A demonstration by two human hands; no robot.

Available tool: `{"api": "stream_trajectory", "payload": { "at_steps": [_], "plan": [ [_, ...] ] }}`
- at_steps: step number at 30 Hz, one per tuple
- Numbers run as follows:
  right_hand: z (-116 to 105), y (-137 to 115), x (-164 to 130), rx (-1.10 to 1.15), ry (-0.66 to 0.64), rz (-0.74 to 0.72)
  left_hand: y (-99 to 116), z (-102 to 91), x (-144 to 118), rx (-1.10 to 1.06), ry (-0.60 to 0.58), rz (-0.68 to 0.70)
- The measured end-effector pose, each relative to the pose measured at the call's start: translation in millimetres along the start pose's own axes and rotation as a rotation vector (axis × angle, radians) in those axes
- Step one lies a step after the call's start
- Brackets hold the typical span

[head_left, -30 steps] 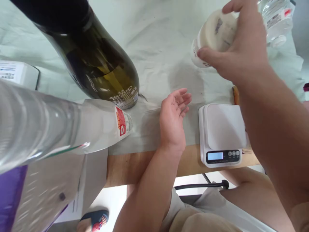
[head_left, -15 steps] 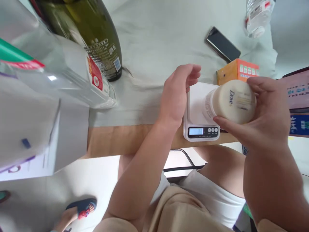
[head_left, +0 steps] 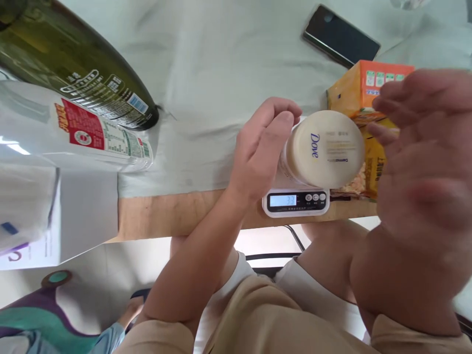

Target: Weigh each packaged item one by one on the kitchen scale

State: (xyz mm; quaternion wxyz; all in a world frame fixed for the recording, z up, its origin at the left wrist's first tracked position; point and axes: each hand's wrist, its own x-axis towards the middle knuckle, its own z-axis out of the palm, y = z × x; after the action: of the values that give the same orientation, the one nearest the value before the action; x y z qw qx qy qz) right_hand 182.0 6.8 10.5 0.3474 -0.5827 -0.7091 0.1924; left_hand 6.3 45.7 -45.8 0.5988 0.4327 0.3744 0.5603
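Observation:
A cream-coloured Dove jar (head_left: 326,150) stands lid up on the white kitchen scale (head_left: 269,209), covering most of its platform. The lit display (head_left: 283,200) seems to read 33. My left hand (head_left: 260,147) is beside the jar's left side, fingers loosely bent and holding nothing; whether the fingertips brush the jar I cannot tell. To the right, my right hand (head_left: 424,147) is raised off the jar, empty, its fingers apart and somewhat blurred.
Behind my right hand are an orange box (head_left: 350,91) and a yellow packet (head_left: 374,167). A phone (head_left: 341,37) lies farther back. On the left are a large green bottle (head_left: 106,83), a clear labelled bottle (head_left: 121,140) and a white box (head_left: 86,206). Another person's leg (head_left: 118,332) shows below.
The jar was tilted in my right hand; now it rests on the scale, released. My right hand has drawn away to the right. The display now shows digits, and the view has shifted.

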Motion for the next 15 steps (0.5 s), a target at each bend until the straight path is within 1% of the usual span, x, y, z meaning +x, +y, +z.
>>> {"api": "stream_trajectory", "payload": {
  "at_steps": [2,3,5,7,9,11,15],
  "plan": [
    [-1.3,-2.3,1.6,0.172,0.117,-0.019,-4.4,1.5,-1.1,0.024,-0.026,0.089],
    [-0.2,-2.7,1.7,0.235,0.153,-0.042,-5.6,1.5,-2.3,0.041,-0.031,0.121],
    [4.7,-2.8,0.3,0.265,0.257,-0.069,-6.1,0.6,-5.7,0.081,-0.021,0.159],
    [11.0,-2.2,-3.2,0.248,0.329,-0.037,-4.7,-0.5,-10.3,0.105,0.007,0.164],
    [15.7,-0.6,-7.7,0.241,0.352,0.028,-2.6,-1.0,-14.9,0.104,0.027,0.170],
    [17.4,3.3,-12.1,0.291,0.331,0.061,-1.3,-1.2,-18.1,0.100,0.028,0.165],
    [16.0,16.9,-18.7,0.419,0.291,0.030,-7.6,-4.8,-15.4,0.106,-0.013,0.198]
  ]
}}
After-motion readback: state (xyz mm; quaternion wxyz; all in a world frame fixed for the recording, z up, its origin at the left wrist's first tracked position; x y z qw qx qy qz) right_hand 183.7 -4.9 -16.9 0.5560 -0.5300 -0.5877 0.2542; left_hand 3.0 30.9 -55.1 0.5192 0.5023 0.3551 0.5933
